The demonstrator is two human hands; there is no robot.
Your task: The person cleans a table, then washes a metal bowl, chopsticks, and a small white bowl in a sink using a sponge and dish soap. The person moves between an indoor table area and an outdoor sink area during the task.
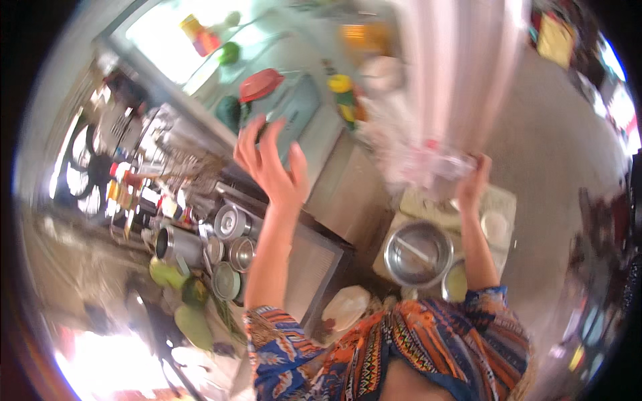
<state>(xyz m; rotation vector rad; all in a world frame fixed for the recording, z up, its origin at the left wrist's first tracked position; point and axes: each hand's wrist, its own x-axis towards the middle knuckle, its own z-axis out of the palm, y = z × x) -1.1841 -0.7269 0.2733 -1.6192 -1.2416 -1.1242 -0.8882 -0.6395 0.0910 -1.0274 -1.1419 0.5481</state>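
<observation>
My left hand [271, 164] is raised in the air with its fingers spread, holding nothing, above the dark counter edge. My right hand [473, 182] is lifted too and grips the lower edge of a clear, crumpled plastic bag [421, 160] that streaks upward in motion blur. Below the bag stands a steel pot [418, 252] with a utensil lying in it, on a pale cloth-covered surface [501, 200]. My patterned orange and blue sleeves show at the bottom of the view.
Several steel tins and lidded cans [231, 250] crowd the counter on the left, with green fruit [180, 287] beside them. A red lid [261, 83], a yellow-capped bottle [342, 93] and a white plate [344, 307] are also around. A small bowl [456, 281] sits by the pot.
</observation>
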